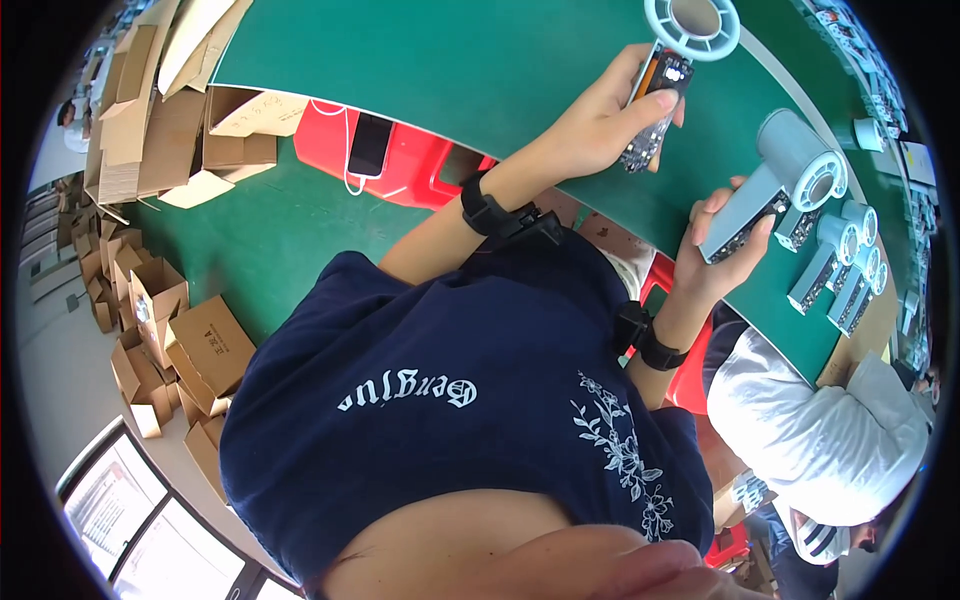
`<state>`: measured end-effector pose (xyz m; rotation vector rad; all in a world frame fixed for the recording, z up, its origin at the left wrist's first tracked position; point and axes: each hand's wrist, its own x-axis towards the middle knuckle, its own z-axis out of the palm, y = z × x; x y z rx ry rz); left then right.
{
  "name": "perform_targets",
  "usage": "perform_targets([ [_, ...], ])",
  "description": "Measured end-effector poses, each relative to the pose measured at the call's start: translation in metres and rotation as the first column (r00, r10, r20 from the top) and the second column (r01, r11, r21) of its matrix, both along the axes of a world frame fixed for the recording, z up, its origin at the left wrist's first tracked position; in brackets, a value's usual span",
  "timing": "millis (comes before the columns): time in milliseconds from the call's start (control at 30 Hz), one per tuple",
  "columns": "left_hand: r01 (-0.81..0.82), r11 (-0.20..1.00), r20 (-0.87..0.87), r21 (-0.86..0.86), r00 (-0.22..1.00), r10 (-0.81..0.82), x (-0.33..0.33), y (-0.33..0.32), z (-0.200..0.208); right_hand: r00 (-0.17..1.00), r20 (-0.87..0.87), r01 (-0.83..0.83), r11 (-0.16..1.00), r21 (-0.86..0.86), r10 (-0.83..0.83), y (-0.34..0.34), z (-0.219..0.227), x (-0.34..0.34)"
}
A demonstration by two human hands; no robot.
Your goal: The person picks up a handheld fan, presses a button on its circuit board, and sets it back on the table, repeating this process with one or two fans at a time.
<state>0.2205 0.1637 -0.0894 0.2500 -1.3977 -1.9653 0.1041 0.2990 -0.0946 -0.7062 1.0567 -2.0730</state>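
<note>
My left hand [600, 120] is closed around the handle of a small handheld fan [693, 28]. Its pale blue round head points away from me, and a dark circuit board shows along the open handle under my thumb. Lower to the right, my right hand [722, 245] grips a second handheld fan [748, 205] by its pale blue-grey handle. That one has a fat cylindrical head with a ring at one end, and a dark board is exposed along the handle's side. Both fans are held over the green table [480, 70], apart from each other.
Several similar fan bodies [840, 265] lie on the table just right of my right hand. A red stool [400, 165] holds a phone [370, 145] with a white cable. Cardboard boxes [210, 345] crowd the left. A person in white [810, 420] sits close at right.
</note>
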Motion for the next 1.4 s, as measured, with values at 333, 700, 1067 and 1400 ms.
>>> perform_targets([
  [333,0.191,0.942,0.013,0.275,0.979,-0.202,-0.014,0.002,0.010,0.997,0.058,-0.047,0.999,0.019,0.046,0.023,0.008,-0.031],
  [700,0.278,0.847,0.314,0.454,0.839,-0.443,-0.062,0.025,0.005,0.801,-0.428,0.584,0.702,0.407,-0.419,0.155,0.064,-0.149],
  [1067,0.746,0.648,0.500,0.156,0.506,-0.703,-0.151,0.002,0.015,0.569,-0.574,0.822,0.411,0.394,-0.588,0.185,0.043,-0.329],
  [1400,0.802,0.574,0.763,-0.167,0.474,-0.439,-0.090,-0.025,0.023,0.933,-0.329,0.358,0.449,0.818,-0.145,0.205,0.064,-0.370],
])
